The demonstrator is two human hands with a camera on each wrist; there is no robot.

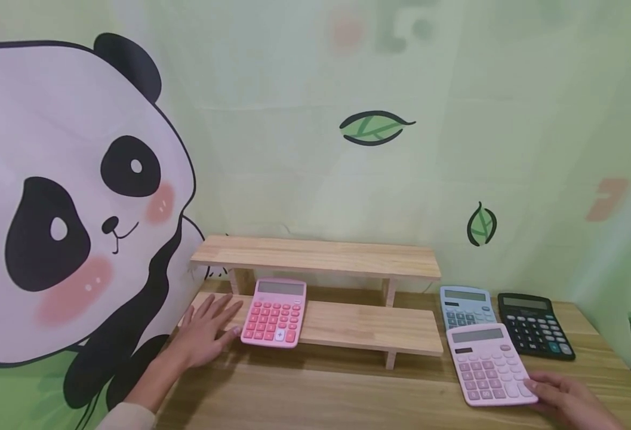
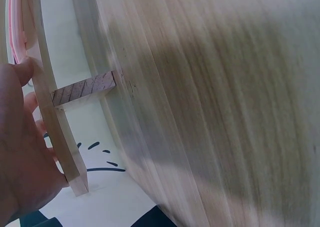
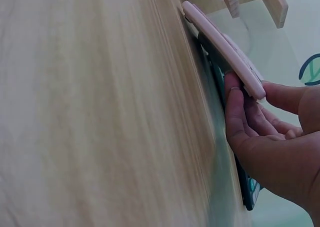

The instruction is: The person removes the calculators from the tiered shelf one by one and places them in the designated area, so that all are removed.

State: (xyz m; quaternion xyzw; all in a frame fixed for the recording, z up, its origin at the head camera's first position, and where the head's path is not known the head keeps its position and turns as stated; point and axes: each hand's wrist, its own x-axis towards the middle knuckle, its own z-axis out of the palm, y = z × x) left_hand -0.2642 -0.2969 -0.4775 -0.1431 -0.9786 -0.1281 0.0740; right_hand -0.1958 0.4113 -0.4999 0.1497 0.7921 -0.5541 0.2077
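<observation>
My right hand [image 1: 568, 395] pinches the lower right corner of a pale pink calculator [image 1: 488, 363], thumb on one face and fingers beneath. In the right wrist view the calculator [image 3: 225, 49] is tilted, with its near end raised off the table. My left hand [image 1: 203, 334] lies with spread fingers over the left end of the lower shelf board [image 1: 369, 325]. Its thumb tip is right at the lower left edge of a bright pink calculator [image 1: 274, 313], which leans on that shelf. In the left wrist view the hand [image 2: 30, 147] lies along the board's edge.
A blue calculator [image 1: 465, 298] lies behind the pale pink one, partly covered by it. Beside it rests a black calculator [image 1: 535, 325]. The upper shelf board [image 1: 315, 254] stands behind the lower one on the wooden table [image 1: 304, 397], before a panda-printed backdrop [image 1: 294, 149].
</observation>
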